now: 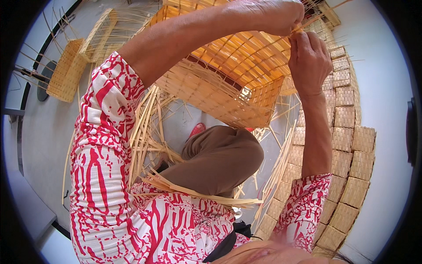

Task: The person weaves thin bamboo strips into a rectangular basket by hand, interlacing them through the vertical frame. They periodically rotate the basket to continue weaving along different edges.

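Basket (pixel 209 97) of golden-orange woven strips, large, rectangular and open-weave, stands tilted in front of the person's bent knee in brown trousers (pixel 220 158). Its inside shows broad, flat amber slats crossed by narrower strips. At its upper right edge the two hands meet. The right hand (pixel 311 64) is bunched closed, thumb and fingers pinching a thin straw-coloured strip (pixel 314 19) that runs out past the basket's corner. The left hand (pixel 281 15), reaching across above the basket, is curled nearly into a fist; its fingertips are hidden, though it seems to have hold of the same strip.

Left of the basket sit two smaller pale-tan woven baskets, a nearer one (pixel 66 72) and a farther one (pixel 99 37), both with long thin stakes sticking out. Right of the basket, stacked columns of small straw-coloured woven boxes (pixel 342 163) stand along a white wall (pixel 387 101); their contents are out of sight. Below the basket, loose pale strips (pixel 147 127) lie tangled on the grey floor (pixel 44 127), and a flat bundle of strips (pixel 198 196) crosses the lap.
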Action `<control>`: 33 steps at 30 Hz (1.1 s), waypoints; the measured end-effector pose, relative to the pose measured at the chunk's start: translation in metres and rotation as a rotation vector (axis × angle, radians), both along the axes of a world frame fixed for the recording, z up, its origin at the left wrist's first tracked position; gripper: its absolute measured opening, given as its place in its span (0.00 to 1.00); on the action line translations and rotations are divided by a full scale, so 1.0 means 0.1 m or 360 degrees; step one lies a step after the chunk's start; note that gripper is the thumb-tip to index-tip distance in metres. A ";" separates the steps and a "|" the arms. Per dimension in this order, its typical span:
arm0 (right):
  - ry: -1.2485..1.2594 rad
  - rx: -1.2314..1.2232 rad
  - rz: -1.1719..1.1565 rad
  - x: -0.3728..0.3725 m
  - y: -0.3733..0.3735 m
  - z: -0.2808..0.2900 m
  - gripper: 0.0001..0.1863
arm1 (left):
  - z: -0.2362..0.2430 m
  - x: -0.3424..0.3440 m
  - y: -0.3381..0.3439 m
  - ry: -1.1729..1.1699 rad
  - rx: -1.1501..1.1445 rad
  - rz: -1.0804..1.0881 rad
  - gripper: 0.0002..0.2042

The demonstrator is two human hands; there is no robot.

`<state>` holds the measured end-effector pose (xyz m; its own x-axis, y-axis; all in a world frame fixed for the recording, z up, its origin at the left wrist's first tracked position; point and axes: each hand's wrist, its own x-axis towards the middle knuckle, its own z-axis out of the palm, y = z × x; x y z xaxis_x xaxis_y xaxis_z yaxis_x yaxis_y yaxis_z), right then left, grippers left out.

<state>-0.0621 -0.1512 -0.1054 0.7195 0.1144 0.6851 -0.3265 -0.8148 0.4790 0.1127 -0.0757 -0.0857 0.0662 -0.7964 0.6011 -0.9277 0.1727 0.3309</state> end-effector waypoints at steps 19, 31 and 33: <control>0.0035 0.0592 0.0197 -0.07 0.07 -0.12 0.12 | -0.19 0.14 -0.19 -0.0009 -0.0180 -0.0030 0.10; -0.0080 0.1098 0.0104 -0.23 -0.33 0.11 0.13 | -0.16 0.13 -0.10 -0.0019 -0.0140 -0.0151 0.10; -0.0049 0.1132 -0.0067 -0.21 -0.30 0.13 0.13 | -0.19 0.10 -0.09 -0.0079 -0.0177 -0.0093 0.10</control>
